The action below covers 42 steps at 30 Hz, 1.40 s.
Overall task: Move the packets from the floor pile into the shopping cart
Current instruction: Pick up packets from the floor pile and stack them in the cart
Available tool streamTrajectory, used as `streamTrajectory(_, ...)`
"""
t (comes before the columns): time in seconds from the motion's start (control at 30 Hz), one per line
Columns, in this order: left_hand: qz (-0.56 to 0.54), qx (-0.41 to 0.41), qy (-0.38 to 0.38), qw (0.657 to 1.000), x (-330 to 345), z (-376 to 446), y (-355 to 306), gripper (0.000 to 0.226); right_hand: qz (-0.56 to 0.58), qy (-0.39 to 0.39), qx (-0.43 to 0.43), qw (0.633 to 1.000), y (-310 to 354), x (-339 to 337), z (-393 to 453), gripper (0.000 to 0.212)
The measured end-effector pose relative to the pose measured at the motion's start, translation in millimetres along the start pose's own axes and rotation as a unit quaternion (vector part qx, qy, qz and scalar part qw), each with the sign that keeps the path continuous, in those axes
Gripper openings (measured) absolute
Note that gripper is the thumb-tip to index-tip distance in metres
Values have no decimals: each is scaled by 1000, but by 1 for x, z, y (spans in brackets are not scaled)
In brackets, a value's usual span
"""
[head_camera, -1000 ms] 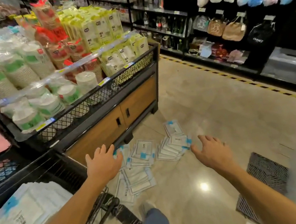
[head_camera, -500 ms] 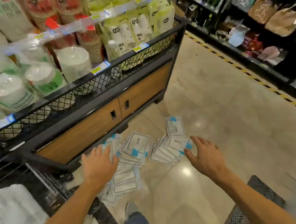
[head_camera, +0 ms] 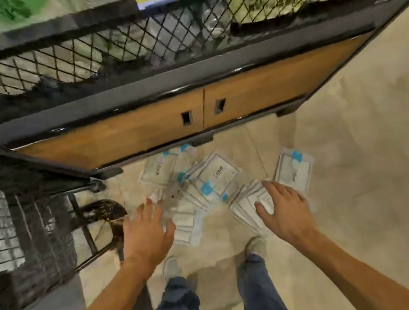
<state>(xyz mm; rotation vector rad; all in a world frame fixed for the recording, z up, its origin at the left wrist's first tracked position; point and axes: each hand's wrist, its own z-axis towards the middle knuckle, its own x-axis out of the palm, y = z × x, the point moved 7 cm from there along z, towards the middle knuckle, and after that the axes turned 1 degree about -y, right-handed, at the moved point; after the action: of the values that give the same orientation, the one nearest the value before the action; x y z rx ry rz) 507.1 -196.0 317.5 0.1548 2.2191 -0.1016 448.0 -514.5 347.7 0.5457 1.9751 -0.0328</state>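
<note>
A: The packets [head_camera: 214, 179] lie fanned on the floor [head_camera: 355, 161] before the display stand [head_camera: 142, 126], the cart [head_camera: 26, 230] to their left.

B: Left hand [head_camera: 146, 232] and right hand [head_camera: 286, 211] are spread wide, holding nothing. Slick packets could slide out of a hasty scoop.
</note>
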Motion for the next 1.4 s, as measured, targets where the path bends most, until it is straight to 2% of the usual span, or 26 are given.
streamTrajectory(0.2, -37, -35, 23, 998, 131, 102, -21, 67, -12, 15, -56, 998, -27, 112, 127, 72)
streamTrajectory(0.37, -8, 1, -38, 999, 211, 219, -25, 66, -39, 19, -87, 995, -26, 212, 222, 79)
streamTrajectory(0.53, 3, 7, -69, 998, 285, 321, -25, 68, -82, 35, -148, 985, -16, 319, 303, 70)
streamTrajectory(0.63, 4, 29, -110, 994, 315, 367, -26, 69, -90, 22, -188, 978, -12, 374, 343, 73)
streamTrajectory(0.77, 15, 54, -134, 989, 337, 415, -31, 71, -80, 44, -256, 962, -7, 426, 384, 80)
streamTrajectory(0.9, -35, 98, -141, 985, 344, 441, -34, 73, -122, 95, -361, 920, 7, 453, 410, 86)
streamTrajectory(1.0, -56, 85, -162, 982, 341, 447, -33, 67, -183, 124, -344, 913, 9, 450, 427, 100)
streamTrajectory(1.1, -92, 44, -159, 982, 336, 450, -32, 67, -195, 98, -332, 918, 13, 438, 430, 102)
streamTrajectory(1.2, -118, 34, -162, 979, 332, 451, -32, 65, -235, 65, -269, 932, -5, 434, 433, 101)
streamTrajectory(1.3, -139, 32, -164, 976, 324, 447, -32, 62, -186, 68, -196, 960, -37, 428, 433, 74)
streamTrajectory(1.4, -147, 30, -168, 974, 320, 438, -29, 44, -50, 129, -94, 986, -70, 426, 427, 53)
